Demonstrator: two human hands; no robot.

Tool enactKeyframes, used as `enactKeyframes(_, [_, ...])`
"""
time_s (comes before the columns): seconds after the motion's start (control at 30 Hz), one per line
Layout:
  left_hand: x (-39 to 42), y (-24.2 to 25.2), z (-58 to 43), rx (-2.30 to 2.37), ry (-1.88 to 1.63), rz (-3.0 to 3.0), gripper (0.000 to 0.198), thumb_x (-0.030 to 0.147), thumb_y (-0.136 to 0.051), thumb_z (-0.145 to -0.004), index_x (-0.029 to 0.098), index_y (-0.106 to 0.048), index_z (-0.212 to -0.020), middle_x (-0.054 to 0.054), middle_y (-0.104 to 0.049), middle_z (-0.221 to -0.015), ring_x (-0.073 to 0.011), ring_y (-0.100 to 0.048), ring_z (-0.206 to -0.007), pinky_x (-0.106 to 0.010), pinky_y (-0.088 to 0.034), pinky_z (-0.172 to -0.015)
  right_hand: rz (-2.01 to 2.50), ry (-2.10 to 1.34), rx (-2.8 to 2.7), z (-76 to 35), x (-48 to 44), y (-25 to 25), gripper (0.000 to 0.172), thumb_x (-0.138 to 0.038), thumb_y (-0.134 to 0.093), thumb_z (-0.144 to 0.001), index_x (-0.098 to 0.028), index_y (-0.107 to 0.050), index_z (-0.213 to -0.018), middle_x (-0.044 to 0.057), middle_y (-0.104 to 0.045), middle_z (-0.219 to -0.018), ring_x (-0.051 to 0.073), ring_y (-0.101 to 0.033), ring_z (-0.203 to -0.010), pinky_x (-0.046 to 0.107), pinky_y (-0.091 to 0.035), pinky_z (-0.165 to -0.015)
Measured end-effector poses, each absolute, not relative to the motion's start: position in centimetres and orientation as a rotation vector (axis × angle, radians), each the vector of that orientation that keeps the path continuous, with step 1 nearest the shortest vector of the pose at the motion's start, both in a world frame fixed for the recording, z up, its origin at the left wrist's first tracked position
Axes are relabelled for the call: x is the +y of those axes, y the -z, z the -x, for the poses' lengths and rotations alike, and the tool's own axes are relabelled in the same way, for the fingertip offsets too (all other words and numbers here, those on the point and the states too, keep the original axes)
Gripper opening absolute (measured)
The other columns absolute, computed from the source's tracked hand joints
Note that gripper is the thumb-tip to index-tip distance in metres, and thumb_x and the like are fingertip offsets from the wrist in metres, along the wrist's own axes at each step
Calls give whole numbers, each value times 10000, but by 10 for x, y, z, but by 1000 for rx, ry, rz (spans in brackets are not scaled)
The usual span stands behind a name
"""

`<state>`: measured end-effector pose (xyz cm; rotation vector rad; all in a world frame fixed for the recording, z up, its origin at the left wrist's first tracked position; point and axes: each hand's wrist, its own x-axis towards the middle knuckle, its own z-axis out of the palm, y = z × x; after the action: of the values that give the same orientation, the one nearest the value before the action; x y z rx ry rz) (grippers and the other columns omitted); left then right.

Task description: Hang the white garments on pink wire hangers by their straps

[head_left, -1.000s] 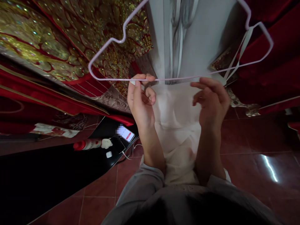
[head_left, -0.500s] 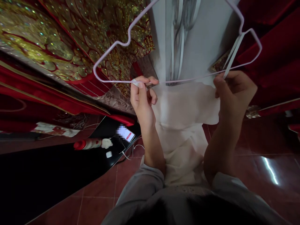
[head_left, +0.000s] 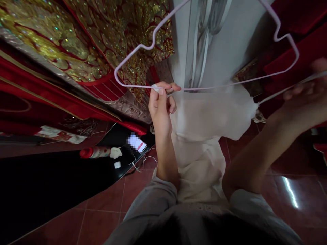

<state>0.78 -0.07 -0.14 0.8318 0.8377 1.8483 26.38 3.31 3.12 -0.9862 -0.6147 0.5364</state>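
Observation:
A pale wire hanger [head_left: 143, 47] hangs in front of me with a white garment [head_left: 209, 115] below its bottom bar. My left hand [head_left: 160, 105] pinches the garment's corner against the bar near the hanger's left part. My right hand [head_left: 306, 95], blurred at the far right, is closed on a thin white strap [head_left: 281, 90] and holds it taut away from the garment's right corner. The strap is off the hanger's right notch.
Red and gold embroidered cloth [head_left: 76, 51] hangs at the left, dark red velvet [head_left: 301, 27] at the right. On a black surface [head_left: 51, 180] lie a red-capped bottle [head_left: 95, 152], a phone [head_left: 136, 144] and a white charger. The floor is red tile.
My right hand swung out to the right, drawing the strap off the hanger's right end and pulling it taut. The left hand kept its pinch on the bar.

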Motion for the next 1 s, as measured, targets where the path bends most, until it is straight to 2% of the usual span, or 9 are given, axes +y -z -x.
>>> enactKeyframes(0.1, [0,4,-11,862,-1849,-827,262,486,-671,-1027,247,-677,-920,-44,-697,-987,-83,-341,-484,-258,-300,-485,858,-373,-813,-230,9,-13,379,-159,-458,-902,-251,-823,-858,-4,-757,-786,18,-458,-466,149,-245,-404])
enactKeyframes(0.2, [0,3,-13,870,-1833,-813,280,497,-653,-1039,251,-677,-907,-34,-721,-973,-70,-301,-450,-245,-295,-442,881,-413,-1076,-200,2,-4,315,-174,-632,-807,-239,-822,-1050,33,-794,-1019,35,-470,-546,194,-326,-464])
enactKeyframes(0.3, [-2,2,-14,914,-1797,-792,246,422,-596,-1076,253,-672,-914,-31,-745,-978,-78,-296,-442,-233,-314,-428,970,-459,-1332,-186,4,-1,286,-277,-704,-888,-279,-771,-1166,26,-754,-1220,64,-495,-647,261,-399,-567])
enactKeyframes(0.4, [-4,2,-9,943,-1771,-811,231,389,-577,-1073,244,-689,-933,-62,-766,-1032,-102,-344,-470,-242,-343,-449,1039,-574,-1476,-186,6,2,195,-387,-691,-957,-322,-766,-1125,14,-714,-1159,88,-510,-686,299,-402,-592])
enactKeyframes(0.57, [-10,8,21,975,-1735,-983,307,172,-513,-1022,246,-810,-1047,-76,-778,-1205,-137,-520,-565,-292,-379,-507,1022,-502,-1418,-195,3,7,316,-412,-724,-937,-412,-739,-1253,49,-636,-1109,151,-527,-790,324,-381,-618])
enactKeyframes(0.7, [-13,11,53,1151,-2028,-974,429,-9,-477,-1011,231,-828,-1070,-3,-789,-986,-110,-574,-635,-260,-398,-536,1008,-532,-1444,-198,0,9,366,-420,-719,-932,-424,-723,-1298,43,-637,-1128,131,-506,-770,310,-372,-600])
enactKeyframes(0.8, [-12,5,72,1120,-2144,-953,333,60,-579,-1051,296,-806,-1115,61,-791,-1072,-148,-707,-1020,-241,-569,-716,1024,-568,-1442,-199,-1,9,366,-421,-717,-930,-442,-725,-1295,29,-637,-1122,115,-465,-709,313,-362,-585])
enactKeyframes(0.87, [-9,-4,79,1065,-2143,-1003,249,113,-654,-1043,302,-794,-1126,82,-780,-1176,-180,-659,-1254,-270,-607,-927,1027,-585,-1432,-199,-1,8,354,-418,-719,-928,-436,-734,-1281,25,-640,-1104,108,-439,-671,315,-364,-579])
enactKeyframes(1.0, [4,-35,82,1098,-1856,-1273,166,95,-755,-981,179,-790,-1120,10,-781,-1114,-214,-659,-1203,-343,-552,-1072,1024,-604,-1434,-199,-3,5,308,-405,-710,-928,-389,-769,-1230,30,-626,-1029,96,-422,-647,302,-383,-581])
